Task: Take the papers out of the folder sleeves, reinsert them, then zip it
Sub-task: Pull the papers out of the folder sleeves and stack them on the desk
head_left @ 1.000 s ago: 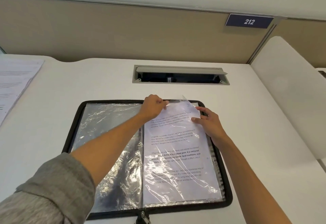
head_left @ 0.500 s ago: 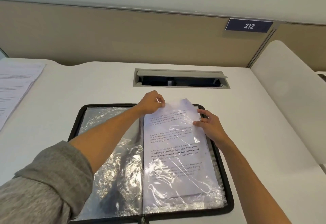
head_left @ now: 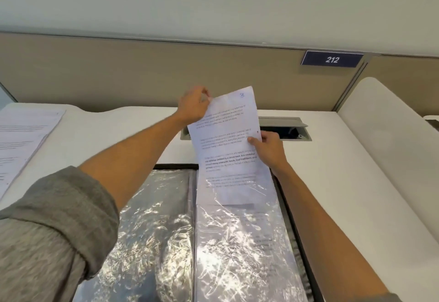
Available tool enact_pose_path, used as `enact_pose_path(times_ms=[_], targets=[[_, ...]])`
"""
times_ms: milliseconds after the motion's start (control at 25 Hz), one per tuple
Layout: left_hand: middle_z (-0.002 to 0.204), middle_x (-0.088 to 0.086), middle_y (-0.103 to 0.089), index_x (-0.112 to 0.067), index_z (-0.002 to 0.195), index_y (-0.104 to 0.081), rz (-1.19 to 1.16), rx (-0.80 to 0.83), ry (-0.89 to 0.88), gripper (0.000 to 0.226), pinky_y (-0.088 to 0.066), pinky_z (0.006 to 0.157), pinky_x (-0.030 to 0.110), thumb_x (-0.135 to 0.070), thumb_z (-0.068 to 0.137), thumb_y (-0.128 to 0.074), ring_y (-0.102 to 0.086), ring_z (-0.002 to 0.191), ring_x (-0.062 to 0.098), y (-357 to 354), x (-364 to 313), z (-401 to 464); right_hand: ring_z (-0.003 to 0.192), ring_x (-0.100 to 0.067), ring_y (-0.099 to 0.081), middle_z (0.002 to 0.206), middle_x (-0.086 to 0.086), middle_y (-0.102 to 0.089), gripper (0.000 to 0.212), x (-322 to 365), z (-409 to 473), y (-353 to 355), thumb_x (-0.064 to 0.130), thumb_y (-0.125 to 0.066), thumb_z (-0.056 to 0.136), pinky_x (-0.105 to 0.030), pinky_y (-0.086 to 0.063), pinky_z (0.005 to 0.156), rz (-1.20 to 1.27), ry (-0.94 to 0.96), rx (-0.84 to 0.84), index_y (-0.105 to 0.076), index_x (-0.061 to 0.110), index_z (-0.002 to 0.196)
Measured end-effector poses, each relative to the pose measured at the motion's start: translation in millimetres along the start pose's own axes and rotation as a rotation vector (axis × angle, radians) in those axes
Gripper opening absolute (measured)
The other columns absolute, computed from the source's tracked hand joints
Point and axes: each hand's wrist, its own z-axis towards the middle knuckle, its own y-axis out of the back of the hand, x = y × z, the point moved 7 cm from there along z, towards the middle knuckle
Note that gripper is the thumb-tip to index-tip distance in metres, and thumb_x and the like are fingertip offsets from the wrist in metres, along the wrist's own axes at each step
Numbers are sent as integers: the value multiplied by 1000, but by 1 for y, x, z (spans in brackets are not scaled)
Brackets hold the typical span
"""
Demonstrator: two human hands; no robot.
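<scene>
1. Head view: the paper (head_left: 228,149) stands mostly drawn out above the folder (head_left: 240,242), its bottom edge still inside the right-hand sleeve (head_left: 247,249).
2. The left hand (head_left: 193,106) pinches its top-left corner; the right hand (head_left: 267,147) grips the right edge, fingers (head_left: 252,140) curled on it.
3. A light, floppy sheet and clingy, crinkled plastic: I judge edge holds safest.
4. More papers (head_left: 23,140) lie on the counter (head_left: 332,171) left of the folder.

Left arm extended forward and up, grey sleeve (head_left: 47,225) pushed to elbow. Left hand (head_left: 193,106) raised, fingertips pinching sheet (head_left: 228,144) at top corner. Right arm bare, extended forward; right hand (head_left: 268,149) lower, thumb on sheet face, gripping its right edge.
</scene>
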Motion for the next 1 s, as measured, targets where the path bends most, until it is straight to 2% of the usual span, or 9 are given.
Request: enact_pose_path(times_ms=[80,160,200,280,360,520,640,760,1000], targets=[[140,4,-47,-16,134,-43,-140,-96,184,44,-38,103,40,-31,95,-57,-48,123,24,10,21,-7,88,-26,-72,95,-5,-75,15,14,10,2,17,-62,93,-49,-57,85,94,19,-4,-73,8,97],[146,4,-43,-11,147,-23,-512,24,421,69,-35,99,34,-34,95,-61,-45,125,22,-5,45,-25,89,-26,-73,97,-6,-75,14,25,19,2,15,-63,93,-47,-57,87,183,19,14,-74,10,99],[144,5,-46,-9,149,-21,-657,128,493,70,-36,94,33,-31,95,-61,-48,122,22,-17,52,-36,92,-28,-72,99,-8,-75,13,30,22,4,15,-63,93,-47,-57,88,228,18,21,-74,9,100],[132,8,-60,-7,139,-45,-751,271,493,49,-44,84,31,-19,94,-61,-60,109,24,-28,61,-49,96,-31,-71,103,-11,-74,14,42,27,5,14,-64,93,-45,-57,87,301,28,26,-72,7,101],[111,7,-72,-8,118,-64,-826,254,455,29,-52,72,28,-9,89,-65,-68,96,25,-22,60,-53,96,-27,-71,105,-8,-74,15,56,31,6,15,-64,93,-37,-60,81,357,42,17,-71,7,105],[92,3,-72,-8,101,-65,-979,78,422,16,-53,55,21,-5,86,-68,-71,69,12,20,56,-45,93,-18,-72,106,-3,-73,22,79,36,-4,19,-66,92,-31,-59,81,412,58,-63,-70,8,111],[86,2,-73,-10,94,-64,-945,28,409,8,-55,58,25,-4,88,-66,-71,67,13,56,66,-43,93,-16,-71,106,0,-73,22,88,33,-38,19,-68,90,-31,-57,79,260,48,3,-72,13,111],[81,1,-71,-13,83,-66,-802,-54,398,11,-57,69,30,-3,88,-65,-69,66,14,88,95,-58,89,-16,-69,106,0,-72,26,101,20,-83,14,-68,88,-24,-52,64,144,64,48,-71,13,114],[83,0,-67,-17,77,-65,-555,-209,460,18,-52,71,30,-3,87,-60,-63,77,22,161,187,-115,84,-12,-71,99,3,-74,22,116,-16,-182,13,-73,84,-24,-55,71,306,39,69,-73,11,106]])
